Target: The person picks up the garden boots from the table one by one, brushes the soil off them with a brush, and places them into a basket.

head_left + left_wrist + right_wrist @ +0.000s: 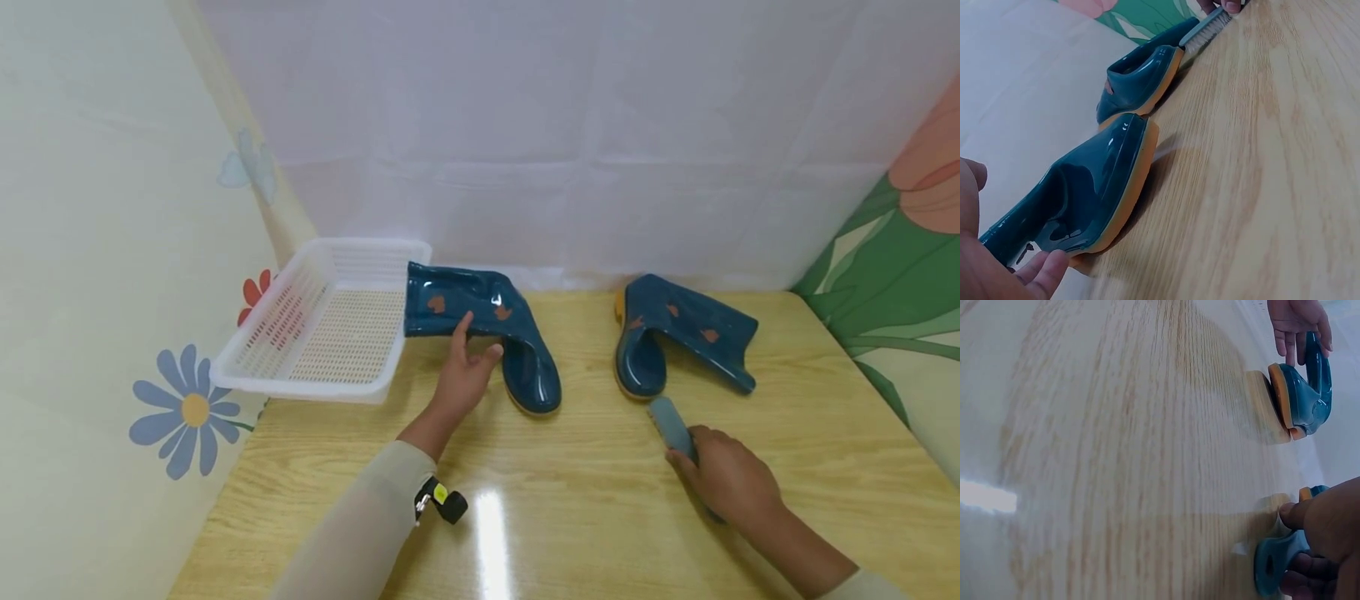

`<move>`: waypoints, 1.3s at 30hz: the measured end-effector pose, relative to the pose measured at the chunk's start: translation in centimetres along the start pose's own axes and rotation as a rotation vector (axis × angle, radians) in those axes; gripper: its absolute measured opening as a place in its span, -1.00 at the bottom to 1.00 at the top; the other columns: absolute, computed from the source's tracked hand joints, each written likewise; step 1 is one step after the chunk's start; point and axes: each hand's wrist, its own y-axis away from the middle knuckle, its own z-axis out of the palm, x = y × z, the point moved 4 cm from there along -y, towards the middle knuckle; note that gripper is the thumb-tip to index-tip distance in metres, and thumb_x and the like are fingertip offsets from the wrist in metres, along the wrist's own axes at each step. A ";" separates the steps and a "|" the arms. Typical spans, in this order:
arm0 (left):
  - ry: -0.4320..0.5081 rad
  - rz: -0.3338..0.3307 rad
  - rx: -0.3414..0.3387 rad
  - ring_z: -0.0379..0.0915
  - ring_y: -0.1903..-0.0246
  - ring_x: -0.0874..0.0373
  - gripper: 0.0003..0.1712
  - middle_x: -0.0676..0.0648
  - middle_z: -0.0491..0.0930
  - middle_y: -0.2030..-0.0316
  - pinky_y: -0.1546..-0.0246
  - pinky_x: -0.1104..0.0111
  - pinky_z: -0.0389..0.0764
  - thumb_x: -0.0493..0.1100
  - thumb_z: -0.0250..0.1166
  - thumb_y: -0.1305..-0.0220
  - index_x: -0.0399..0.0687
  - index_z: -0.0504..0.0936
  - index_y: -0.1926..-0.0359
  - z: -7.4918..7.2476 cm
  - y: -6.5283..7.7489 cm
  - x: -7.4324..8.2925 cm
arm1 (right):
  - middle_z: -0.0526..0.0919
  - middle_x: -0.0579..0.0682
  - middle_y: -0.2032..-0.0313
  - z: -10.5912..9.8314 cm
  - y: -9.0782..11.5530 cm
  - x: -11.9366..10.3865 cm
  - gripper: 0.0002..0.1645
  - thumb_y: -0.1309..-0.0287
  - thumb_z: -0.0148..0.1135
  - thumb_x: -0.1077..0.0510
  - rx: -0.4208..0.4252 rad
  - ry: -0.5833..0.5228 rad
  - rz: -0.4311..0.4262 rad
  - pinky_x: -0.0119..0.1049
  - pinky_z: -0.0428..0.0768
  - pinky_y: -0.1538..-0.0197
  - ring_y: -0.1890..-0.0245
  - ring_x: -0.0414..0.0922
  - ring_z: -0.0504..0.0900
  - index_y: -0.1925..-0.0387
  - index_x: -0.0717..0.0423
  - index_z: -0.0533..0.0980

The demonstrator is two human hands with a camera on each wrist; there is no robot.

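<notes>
A glossy dark teal rain boot (534, 367) with an orange sole and small reddish-brown prints points its shaft left. My left hand (461, 379) is at the front side of that shaft, its index finger extended over the boot and the other fingers loose. To the right, a matching boot (690, 317) has its shaft pointing right. My right hand (735, 475) grips the handle of a grey-blue brush (670, 423), whose head is close in front of the right boot's toe. White bristles show under the brush (1211, 32) in the left wrist view.
A white perforated plastic basket (300, 388) stands at the back left, its right rim next to the left boot's shaft opening. Behind the wood-grain table (592, 500) hangs a pale cloth (540, 167). Flower-printed panels (112, 275) flank both sides.
</notes>
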 end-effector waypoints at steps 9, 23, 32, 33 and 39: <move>0.011 0.142 -0.024 0.51 -0.13 -0.06 -0.13 -0.24 0.53 -0.20 0.04 0.00 0.62 0.07 0.31 -0.44 0.32 0.05 -0.61 -0.4 0.0 0.4 | 0.67 0.25 0.24 0.0 0.1 0.1 -0.29 -0.36 0.32 -0.11 0.011 -0.007 -0.003 0.05 0.62 0.34 0.26 0.14 0.68 -0.09 0.52 0.50; 0.086 0.372 0.017 0.40 -0.28 -0.13 -0.14 -0.15 0.43 -0.30 -0.12 -0.02 0.55 0.02 0.37 -0.41 0.04 0.16 -0.57 -0.4 0.8 2.0 | 0.68 0.28 0.22 0.1 0.4 0.1 -0.29 -0.34 0.34 -0.10 0.039 -0.002 -0.016 0.05 0.63 0.35 0.25 0.17 0.69 -0.09 0.53 0.50; 0.112 0.462 0.063 0.51 -0.15 -0.17 -0.18 -0.25 0.39 -0.26 0.05 0.08 0.68 -0.13 0.47 -0.30 -0.08 0.25 -0.45 -0.4 1.3 2.6 | 0.68 0.28 0.22 0.1 0.5 0.1 -0.31 -0.33 0.36 -0.07 0.063 -0.007 -0.036 0.06 0.63 0.35 0.24 0.18 0.70 -0.09 0.53 0.51; 0.086 0.472 0.080 0.51 -0.15 -0.14 -0.21 -0.24 0.38 -0.26 0.07 0.11 0.68 -0.15 0.46 -0.30 -0.10 0.26 -0.43 -0.4 1.3 2.7 | 0.68 0.29 0.21 0.1 0.5 0.1 -0.31 -0.34 0.36 -0.07 0.063 -0.008 -0.037 0.07 0.63 0.34 0.23 0.20 0.70 -0.09 0.53 0.51; -0.062 0.462 0.149 0.57 -0.01 -0.05 -0.36 -0.21 0.43 -0.22 0.26 0.19 0.69 -0.29 0.38 -0.37 -0.06 0.34 -0.37 -0.5 1.5 3.0 | 0.68 0.33 0.18 0.2 0.6 0.0 -0.30 -0.34 0.35 -0.08 0.061 -0.013 -0.038 0.09 0.64 0.32 0.21 0.23 0.70 -0.10 0.54 0.50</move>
